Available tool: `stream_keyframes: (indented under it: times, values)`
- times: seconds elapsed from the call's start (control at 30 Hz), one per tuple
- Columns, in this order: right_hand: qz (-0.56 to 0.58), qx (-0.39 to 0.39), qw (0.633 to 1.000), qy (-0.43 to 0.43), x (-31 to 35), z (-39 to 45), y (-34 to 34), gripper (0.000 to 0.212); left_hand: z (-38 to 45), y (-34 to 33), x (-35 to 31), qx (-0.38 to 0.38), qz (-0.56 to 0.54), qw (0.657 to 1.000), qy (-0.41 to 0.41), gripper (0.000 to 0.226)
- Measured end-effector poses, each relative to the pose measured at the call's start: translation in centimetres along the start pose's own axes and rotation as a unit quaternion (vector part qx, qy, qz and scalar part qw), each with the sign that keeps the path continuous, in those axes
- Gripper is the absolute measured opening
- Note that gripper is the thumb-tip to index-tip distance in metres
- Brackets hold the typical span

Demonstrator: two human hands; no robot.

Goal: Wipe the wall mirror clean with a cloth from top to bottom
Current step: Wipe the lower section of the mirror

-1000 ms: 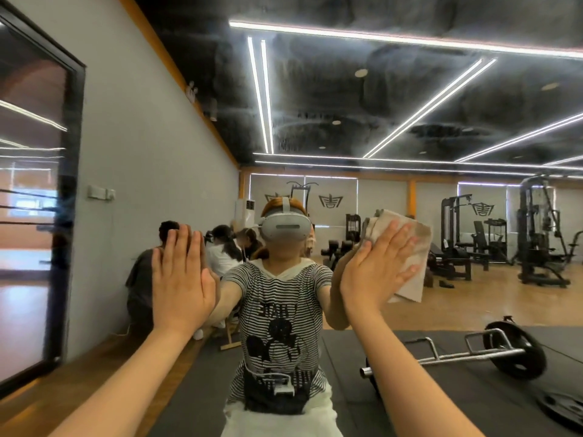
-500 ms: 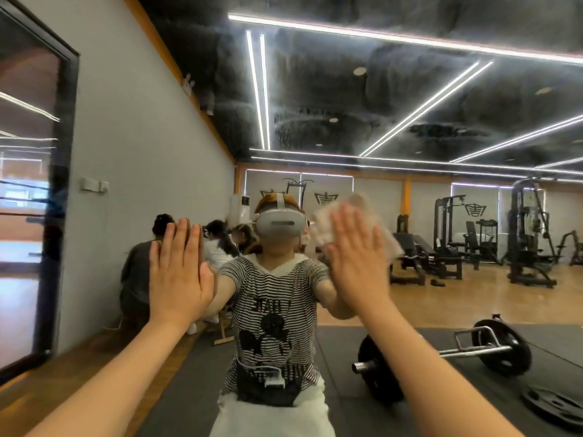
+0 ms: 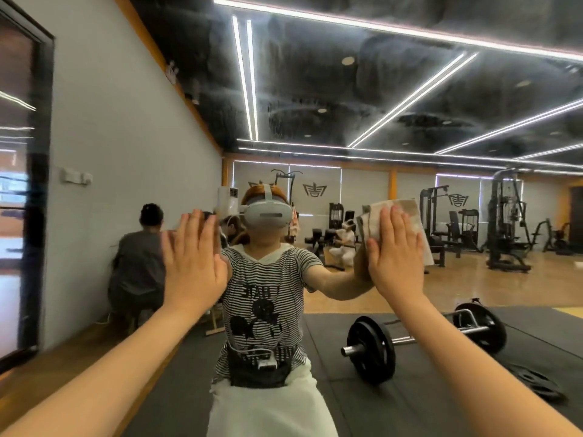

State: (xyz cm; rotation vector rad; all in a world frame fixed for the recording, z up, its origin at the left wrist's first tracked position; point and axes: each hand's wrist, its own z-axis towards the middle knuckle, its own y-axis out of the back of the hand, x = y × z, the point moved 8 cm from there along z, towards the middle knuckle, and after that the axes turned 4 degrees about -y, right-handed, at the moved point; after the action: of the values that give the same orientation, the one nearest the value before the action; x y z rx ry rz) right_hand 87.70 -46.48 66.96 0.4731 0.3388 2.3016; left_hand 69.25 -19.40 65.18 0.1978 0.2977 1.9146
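Beige cloth point(image 3: 392, 230) lies flat on the mirror point(image 3: 347, 89), pinned under the right hand point(image 3: 396, 255), fingers straight and together. Left hand point(image 3: 192, 260) presses flat on the glass, fingers straight. 1 barbell point(image 3: 422, 339) shows in the reflection.

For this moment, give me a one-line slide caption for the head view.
Right hand presses a cloth flat on the gym wall mirror; left hand rests open on the glass.
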Motion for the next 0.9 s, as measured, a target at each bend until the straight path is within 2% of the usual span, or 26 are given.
stream_keyframes:
  times: [0.13, 0.2, 0.33, 0.4, 0.67, 0.77, 0.9]
  values:
    - [-0.062, 0.036, 0.996, 0.055, 0.2, 0.1, 1.1, 0.066, -0.6, -2.0, -7.8, 0.02, 0.024, 0.976, -0.215, 0.068]
    - [-0.108, 0.061, 0.989, 0.081, -0.1, 0.2, 1.5, 0.064, 0.1, -2.7, -12.0, 0.01, 0.02, 0.964, -0.265, 0.069]
    - [-0.178, 0.103, 0.973, 0.1, -0.5, 0.5, 2.0, 0.075, 3.1, -3.3, -18.4, -0.008, -0.052, 0.972, -0.231, 0.067]
    - [-0.191, 0.115, 0.97, 0.097, -0.5, 0.6, 2.1, 0.074, 3.8, -4.1, -20.0, -0.006, -0.064, 0.973, -0.221, 0.067]
    - [-0.167, 0.102, 0.976, 0.094, -1.0, 0.4, 0.8, 0.066, 3.5, -5.7, -20.3, -0.017, -0.024, 0.972, -0.234, 0.066]
    - [-0.178, 0.067, 0.973, 0.129, -1.1, 0.3, 0.3, 0.067, 3.4, -5.9, -20.3, -0.012, -0.021, 0.971, -0.237, 0.065]
    - [-0.195, -0.017, 0.953, 0.23, -0.9, 0.9, 1.0, 0.065, 3.3, -5.8, -20.3, -0.043, -0.027, 0.971, -0.233, 0.063]
